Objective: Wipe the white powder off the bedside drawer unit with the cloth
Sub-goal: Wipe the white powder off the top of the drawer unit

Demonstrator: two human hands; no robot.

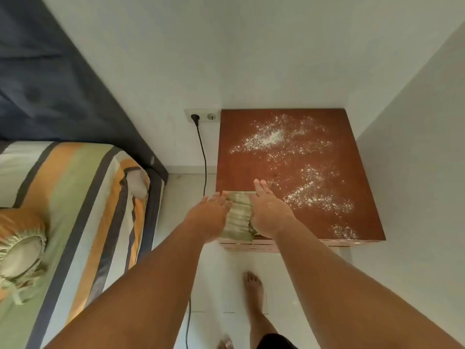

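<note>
The bedside drawer unit (241, 157) has a reddish-brown wooden top and stands in the corner of the room. White powder (271, 139) is scattered across the back, the middle right and the front right corner of the top. A pale green folded cloth (239, 215) lies at the front left corner of the top. My left hand (208, 215) rests flat against the cloth's left side, fingers stretched out. My right hand (270, 212) lies flat on the cloth's right side, fingers extended toward the powder.
A bed (75, 197) with striped green, orange and grey bedding stands to the left. A black cable (203, 157) hangs from a wall socket (202, 115) between bed and unit. White walls close in behind and to the right. My bare foot (254, 290) is on the light floor below.
</note>
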